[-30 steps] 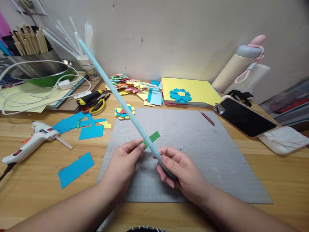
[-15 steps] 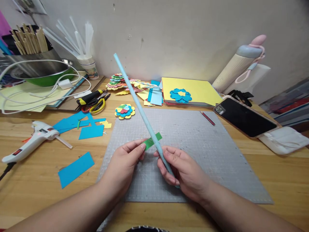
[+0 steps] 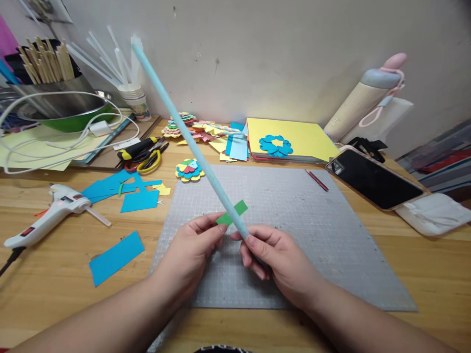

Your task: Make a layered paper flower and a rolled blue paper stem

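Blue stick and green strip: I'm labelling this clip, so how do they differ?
The blue stick is long, thin and round; the green strip is short and flat. The blue stick slants up-left from the right hand; the green strip sits low, pinched by the left hand. Both are held over the grey mat.

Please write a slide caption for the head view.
Right hand holds a pale-blue stick, left hand pinches a green strip beside it, over a grey cutting mat.

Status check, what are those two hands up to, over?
Left hand pinching green paper strip. Right hand gripping light blue paper stick, tilted up-left. Paper flower beyond, at cutting mat corner.
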`<state>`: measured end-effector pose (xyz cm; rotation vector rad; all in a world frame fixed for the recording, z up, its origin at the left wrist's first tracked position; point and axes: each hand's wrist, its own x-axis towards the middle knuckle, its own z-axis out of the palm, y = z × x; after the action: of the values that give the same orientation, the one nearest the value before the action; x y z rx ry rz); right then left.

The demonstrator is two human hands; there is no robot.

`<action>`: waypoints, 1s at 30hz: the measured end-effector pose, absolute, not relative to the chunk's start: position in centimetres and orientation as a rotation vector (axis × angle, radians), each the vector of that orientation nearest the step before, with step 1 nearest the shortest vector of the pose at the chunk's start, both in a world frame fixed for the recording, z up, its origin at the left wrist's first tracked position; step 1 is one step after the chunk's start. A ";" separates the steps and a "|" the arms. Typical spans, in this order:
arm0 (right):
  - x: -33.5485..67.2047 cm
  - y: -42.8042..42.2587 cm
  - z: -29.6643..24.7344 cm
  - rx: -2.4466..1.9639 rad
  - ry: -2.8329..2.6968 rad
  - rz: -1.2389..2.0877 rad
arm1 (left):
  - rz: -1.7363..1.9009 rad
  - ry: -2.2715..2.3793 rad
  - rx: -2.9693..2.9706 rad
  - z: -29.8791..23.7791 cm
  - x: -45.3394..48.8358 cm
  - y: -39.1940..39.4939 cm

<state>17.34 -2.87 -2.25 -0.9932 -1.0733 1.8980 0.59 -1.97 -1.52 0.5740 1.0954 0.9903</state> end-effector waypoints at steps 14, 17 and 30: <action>16.9 -3.3 -2.2 -1.218 -1.284 1.569 | 1.004 1.071 0.648 -1.5 0.5 -2.2; 17.0 -3.2 -2.4 -1.206 -1.289 1.548 | 0.993 1.044 0.665 -1.4 0.6 -2.2; 17.0 -3.9 -2.3 -1.187 -1.363 1.428 | 0.977 0.987 0.810 -2.0 0.3 -2.3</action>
<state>17.01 -3.95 -2.34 -1.1870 -1.3630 1.4282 0.29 -2.34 -1.98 0.8104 0.9873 0.9769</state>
